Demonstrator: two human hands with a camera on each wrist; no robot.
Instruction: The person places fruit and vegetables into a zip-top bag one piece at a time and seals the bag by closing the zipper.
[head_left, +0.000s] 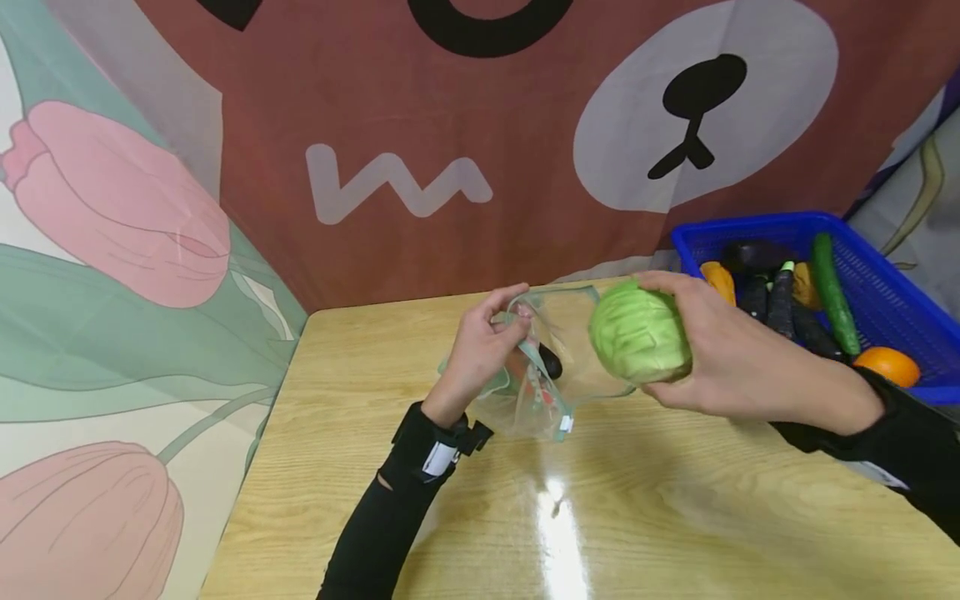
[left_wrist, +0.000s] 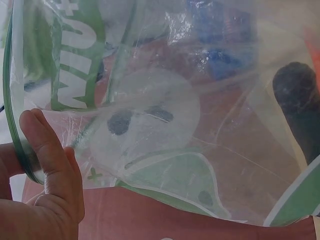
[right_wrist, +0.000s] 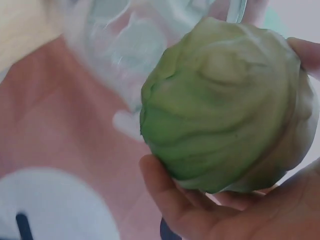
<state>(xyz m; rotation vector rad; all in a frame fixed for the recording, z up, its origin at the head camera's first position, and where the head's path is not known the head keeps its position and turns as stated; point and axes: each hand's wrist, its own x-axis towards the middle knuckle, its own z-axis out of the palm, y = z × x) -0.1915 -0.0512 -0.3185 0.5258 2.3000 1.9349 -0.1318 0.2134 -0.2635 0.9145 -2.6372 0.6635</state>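
Note:
My left hand (head_left: 486, 342) pinches the green-trimmed rim of a clear zip bag (head_left: 581, 333) and holds it up over the table. The bag's mouth faces right, toward a round green cabbage (head_left: 640, 332). Through the plastic a dark, rounded eggplant-like item (head_left: 550, 361) shows; in the left wrist view a dark long shape (left_wrist: 298, 107) and a bit of red appear behind the film. My right hand (head_left: 738, 358) grips the cabbage, thumb and fingers spread round its sides, right at the bag's opening. In the right wrist view the cabbage (right_wrist: 225, 110) overlaps the bag.
A blue plastic basket (head_left: 930, 333) stands at the right back of the wooden table (head_left: 337, 467). In it lie a cucumber (head_left: 834, 292), an orange (head_left: 887, 366), eggplants and yellow items. A brown cloth with a bear face (head_left: 420, 92) hangs behind the table.

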